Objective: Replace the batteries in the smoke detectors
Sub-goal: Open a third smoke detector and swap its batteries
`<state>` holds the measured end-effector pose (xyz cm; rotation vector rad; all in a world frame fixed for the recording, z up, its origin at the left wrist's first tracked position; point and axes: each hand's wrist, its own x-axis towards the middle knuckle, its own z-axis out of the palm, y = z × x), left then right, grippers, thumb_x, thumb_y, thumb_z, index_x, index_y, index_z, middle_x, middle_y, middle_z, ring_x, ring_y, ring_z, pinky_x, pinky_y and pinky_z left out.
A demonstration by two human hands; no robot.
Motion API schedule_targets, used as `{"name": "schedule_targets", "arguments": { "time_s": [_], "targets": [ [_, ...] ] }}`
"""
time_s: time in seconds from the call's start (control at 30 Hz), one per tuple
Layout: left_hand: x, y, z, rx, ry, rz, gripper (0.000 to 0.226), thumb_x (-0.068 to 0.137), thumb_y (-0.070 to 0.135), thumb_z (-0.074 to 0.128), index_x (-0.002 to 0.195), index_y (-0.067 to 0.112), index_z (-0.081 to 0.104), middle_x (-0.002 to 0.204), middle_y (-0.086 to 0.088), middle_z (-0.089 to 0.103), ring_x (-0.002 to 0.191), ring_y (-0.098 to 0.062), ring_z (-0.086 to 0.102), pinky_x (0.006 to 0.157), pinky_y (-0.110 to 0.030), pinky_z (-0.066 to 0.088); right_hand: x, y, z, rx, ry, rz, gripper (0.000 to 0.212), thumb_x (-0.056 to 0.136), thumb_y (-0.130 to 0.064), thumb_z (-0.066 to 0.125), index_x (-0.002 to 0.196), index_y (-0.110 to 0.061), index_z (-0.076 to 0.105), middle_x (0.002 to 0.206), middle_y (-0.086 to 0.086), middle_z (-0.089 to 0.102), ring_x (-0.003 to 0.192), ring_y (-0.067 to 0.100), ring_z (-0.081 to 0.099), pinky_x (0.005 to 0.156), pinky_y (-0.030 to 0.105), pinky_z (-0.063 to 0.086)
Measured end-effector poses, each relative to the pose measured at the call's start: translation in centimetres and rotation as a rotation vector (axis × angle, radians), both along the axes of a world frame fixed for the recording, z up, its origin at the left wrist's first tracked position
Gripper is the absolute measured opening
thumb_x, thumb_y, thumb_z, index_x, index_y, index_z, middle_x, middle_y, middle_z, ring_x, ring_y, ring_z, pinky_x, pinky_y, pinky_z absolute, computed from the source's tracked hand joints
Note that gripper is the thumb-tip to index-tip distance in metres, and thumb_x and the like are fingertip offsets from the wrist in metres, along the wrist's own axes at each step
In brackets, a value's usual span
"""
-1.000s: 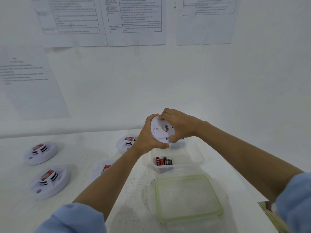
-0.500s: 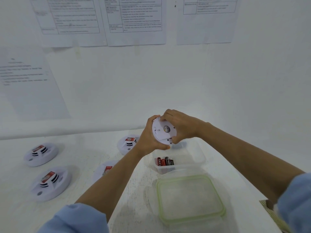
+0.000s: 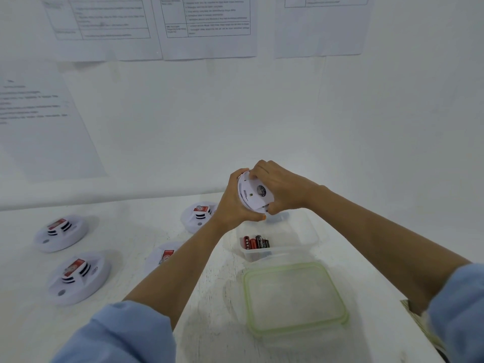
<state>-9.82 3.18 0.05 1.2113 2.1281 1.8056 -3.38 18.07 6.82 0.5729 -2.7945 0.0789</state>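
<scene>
Nearest, a clear square plastic lid w/ a green rim (image 3: 293,297) lies flat on the white table (image 3: 125,231), close to the table's right edge. Little spare room on that side.

Just beyond it sits an open clear rectangular plastic box (image 3: 303,231), w/ a few red-and-black batteries (image 3: 256,242) lying at its left end.

Above the box's far side both hands hold a round white plastic smoke detector (image 3: 252,196) in the air, back face toward the camera. The left hand (image 3: 231,205) is curled round its rim from the left. The right hand (image 3: 281,188) grips the right side, fingers over the top edge — prob. a twist to free the back, tho that's a guess.

Risk: if the grip slips under that twist, or the cover lets go suddenly, the detector could drop onto the box and batteries.

Four more round white detectors w/ red labels (image 3: 78,276) lie to the left, w/ bare tabletop between them — the better place to set things down. The far side is closed off by a white wall w/ printed sheets (image 3: 207,24).
</scene>
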Motion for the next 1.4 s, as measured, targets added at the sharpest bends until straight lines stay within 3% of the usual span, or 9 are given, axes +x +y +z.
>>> {"name": "schedule_targets", "arguments": {
  "time_s": [0.13,0.23,0.33,0.53,0.83,1.0,1.1,1.2,1.4],
  "targets": [
    [0.5,-0.3,0.7,-0.002,0.048,0.020,0.091,0.042,0.034,0.078,0.121,0.025,0.034,0.119,0.015,0.047,0.106,0.004,0.051,0.086,-0.010,0.045,0.0,0.0,0.2,-0.023,-0.023,-0.003,0.073,0.058,-0.020,0.080,0.119,0.001,0.047,0.112,0.014,0.048,0.097,0.026,0.046,0.083,0.031,0.043],
    [1.1,-0.4,1.6,0.008,0.162,0.028,0.062,0.046,0.030,0.075,0.099,0.034,0.043,0.092,0.024,0.056,0.084,0.006,0.052,0.078,-0.007,0.044,0.6,0.2,0.6,-0.059,-0.042,-0.033,0.072,0.061,-0.018,0.078,0.122,-0.001,0.045,0.116,0.011,0.046,0.096,0.018,0.040,0.084,0.027,0.040],
    [1.4,-1.4,1.2,0.024,0.147,0.036,0.078,0.043,0.020,0.081,0.109,0.032,0.040,0.105,0.028,0.054,0.096,0.013,0.051,0.085,-0.004,0.040,2.1,0.3,0.8,-0.097,-0.101,-0.071,0.071,0.060,-0.015,0.078,0.121,-0.003,0.044,0.116,0.008,0.044,0.097,0.019,0.040,0.086,0.027,0.040],
    [2.2,-3.3,-0.2,0.058,0.010,0.036,0.106,0.045,-0.022,0.081,0.132,-0.004,0.022,0.117,0.007,0.043,0.100,0.016,0.051,0.079,-0.008,0.046,6.9,-0.2,-0.3,-0.354,-0.285,-0.152,0.068,0.060,-0.007,0.077,0.122,-0.012,0.048,0.113,-0.005,0.045,0.105,0.015,0.046,0.089,0.027,0.043],
    [5.8,-5.2,-0.2,0.061,-0.015,0.126,0.111,0.044,0.007,0.085,0.136,0.005,0.025,0.132,-0.006,0.040,0.116,-0.002,0.046,0.089,-0.010,0.044,13.3,-1.3,-3.3,-0.375,-0.556,-0.168,0.069,0.064,-0.006,0.076,0.128,-0.014,0.050,0.120,-0.001,0.048,0.107,0.014,0.048,0.094,0.028,0.045],
    [7.6,-4.8,-0.9,0.041,-0.034,0.139,0.107,0.048,-0.009,0.086,0.135,0.007,0.026,0.125,0.007,0.041,0.107,0.018,0.045,0.087,-0.006,0.043,14.3,-1.2,-5.7,-0.203,-0.631,-0.206,0.070,0.069,-0.016,0.075,0.134,-0.016,0.046,0.125,-0.001,0.046,0.116,0.017,0.046,0.098,0.028,0.040],
    [8.7,-4.7,-1.1,0.042,-0.063,0.147,0.105,0.044,0.003,0.085,0.133,0.012,0.029,0.125,0.006,0.041,0.106,0.017,0.046,0.086,-0.008,0.045,14.8,-0.9,-5.3,-0.377,-0.539,-0.229,0.057,0.072,-0.024,0.078,0.124,-0.018,0.056,0.123,-0.002,0.054,0.110,0.013,0.050,0.096,0.028,0.042],
    [9.3,-4.6,-1.2,0.052,-0.083,0.149,0.104,0.043,0.001,0.085,0.130,0.016,0.031,0.123,0.008,0.042,0.104,0.017,0.047,0.083,-0.010,0.047,13.9,-1.2,-3.2,-0.694,-0.169,-0.157,0.036,0.076,-0.019,0.075,0.111,-0.017,0.065,0.108,0.005,0.061,0.091,0.015,0.055,0.079,0.022,0.045],
    [8.7,-4.0,-0.5,0.078,-0.071,0.122,0.105,0.044,-0.010,0.085,0.131,0.008,0.029,0.119,0.009,0.045,0.101,0.015,0.051,0.078,-0.011,0.048,9.1,-2.0,-1.7,-0.604,-0.185,-0.099,0.055,0.079,-0.025,0.071,0.130,-0.024,0.052,0.140,0.003,0.038,0.126,0.016,0.040,0.099,0.023,0.034]
  ]
}}
